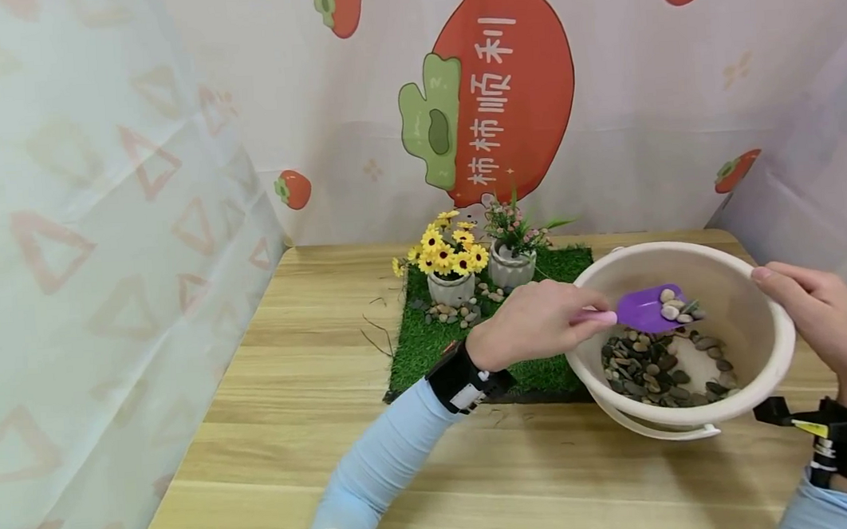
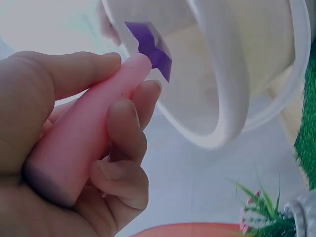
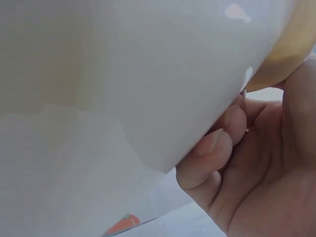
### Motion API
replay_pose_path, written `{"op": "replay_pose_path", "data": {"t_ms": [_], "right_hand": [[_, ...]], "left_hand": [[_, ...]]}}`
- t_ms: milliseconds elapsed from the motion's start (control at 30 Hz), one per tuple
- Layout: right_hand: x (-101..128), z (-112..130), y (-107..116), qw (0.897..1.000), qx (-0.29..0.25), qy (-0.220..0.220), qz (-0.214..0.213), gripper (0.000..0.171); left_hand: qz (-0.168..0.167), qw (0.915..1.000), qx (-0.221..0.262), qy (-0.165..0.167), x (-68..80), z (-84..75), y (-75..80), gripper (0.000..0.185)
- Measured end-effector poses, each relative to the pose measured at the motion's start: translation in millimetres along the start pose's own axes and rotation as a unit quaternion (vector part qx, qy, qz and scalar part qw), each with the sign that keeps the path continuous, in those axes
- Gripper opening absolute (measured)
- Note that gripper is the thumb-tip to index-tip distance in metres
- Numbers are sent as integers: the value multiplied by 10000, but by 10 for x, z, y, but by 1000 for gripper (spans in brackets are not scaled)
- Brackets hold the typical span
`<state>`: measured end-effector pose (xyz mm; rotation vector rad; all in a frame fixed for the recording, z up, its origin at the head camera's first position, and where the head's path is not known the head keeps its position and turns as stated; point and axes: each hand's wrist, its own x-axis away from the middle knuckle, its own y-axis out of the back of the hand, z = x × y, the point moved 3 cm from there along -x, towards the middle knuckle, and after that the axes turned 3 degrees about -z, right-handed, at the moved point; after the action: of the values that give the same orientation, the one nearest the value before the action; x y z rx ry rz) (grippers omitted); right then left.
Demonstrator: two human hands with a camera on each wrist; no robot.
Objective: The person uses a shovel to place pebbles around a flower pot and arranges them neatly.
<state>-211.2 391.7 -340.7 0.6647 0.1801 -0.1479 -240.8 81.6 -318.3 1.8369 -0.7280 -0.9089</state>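
Observation:
A cream plastic bowl [image 1: 745, 295] is tilted toward me at the table's right, with dark and pale pebbles [image 1: 655, 368] in its bottom. My left hand [image 1: 541, 320] grips the pink handle [image 2: 84, 143] of a small purple scoop [image 1: 649, 309], which is held inside the bowl with a few pebbles on its blade. My right hand [image 1: 825, 327] holds the bowl's right rim; in the right wrist view its fingers [image 3: 212, 153] curl under the bowl wall [image 3: 123, 74]. In the left wrist view the bowl rim [image 2: 222, 74] lies just beyond the scoop tip [image 2: 150, 47].
A green turf mat [image 1: 428, 348] lies at the table's middle. On it stand a pot of yellow flowers [image 1: 448, 267] and a pot of pink-green plants [image 1: 510, 248], with pebbles around them. A few twigs [image 1: 377, 335] lie left of the mat. Curtains close in the sides.

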Motion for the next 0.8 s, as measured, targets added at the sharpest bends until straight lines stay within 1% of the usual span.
{"op": "replay_pose_path", "data": {"t_ms": [167,267,333,500,667,800], "right_hand": [[-3,-39,37,9999,-85,14,-93,26],[-4,-72,72,9995,-254,51,-188,29],[-3,-94,94,9989,-391,-2,-249,33],[-9,-154,144,9966,-735,-246,-294,37],[-26,-232,173,9936,-997,-345,-396,40],[-40,-288,192,9937,-954,-374,-458,40]], "left_hand": [[-83,9996,-69,278,87,92,113,31],[-177,9989,-120,409,146,152,181,32],[-246,9984,-218,466,187,184,229,31],[-383,9970,-254,617,286,253,335,28],[-493,9956,-194,773,365,325,385,25],[-571,9947,-32,854,427,379,397,25]]}}
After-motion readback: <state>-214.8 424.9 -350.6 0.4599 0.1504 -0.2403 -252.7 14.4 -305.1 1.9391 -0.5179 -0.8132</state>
